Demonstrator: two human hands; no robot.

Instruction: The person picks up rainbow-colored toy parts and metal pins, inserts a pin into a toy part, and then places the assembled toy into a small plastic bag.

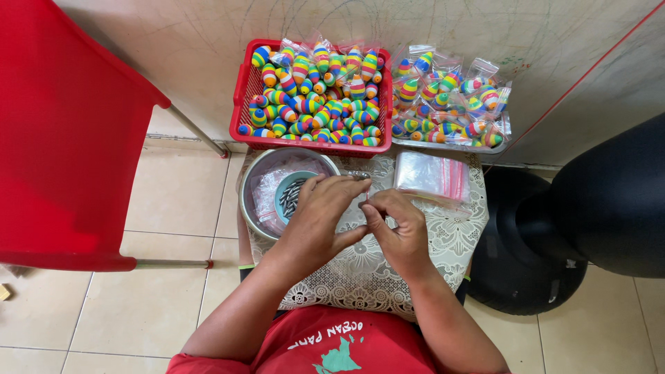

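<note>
My left hand [320, 218] and my right hand [396, 228] meet over a lace-covered lap board [454, 235], fingertips pinched together on a small clear plastic bag [355, 176] with a thin item I cannot make out. Just left of my left hand sits a metal bowl [258, 173] holding small clear bags and a blue cup [285, 188] of dark metal pieces. A stack of empty clear zip bags [431, 175] lies beyond my right hand.
A red basket [242, 90] of loose rainbow-striped floats stands against the wall. Beside it lies a tray of bagged floats [450, 100]. A red plastic chair [66, 131] stands at left, a black rounded object [603, 201] at right. Tiled floor below.
</note>
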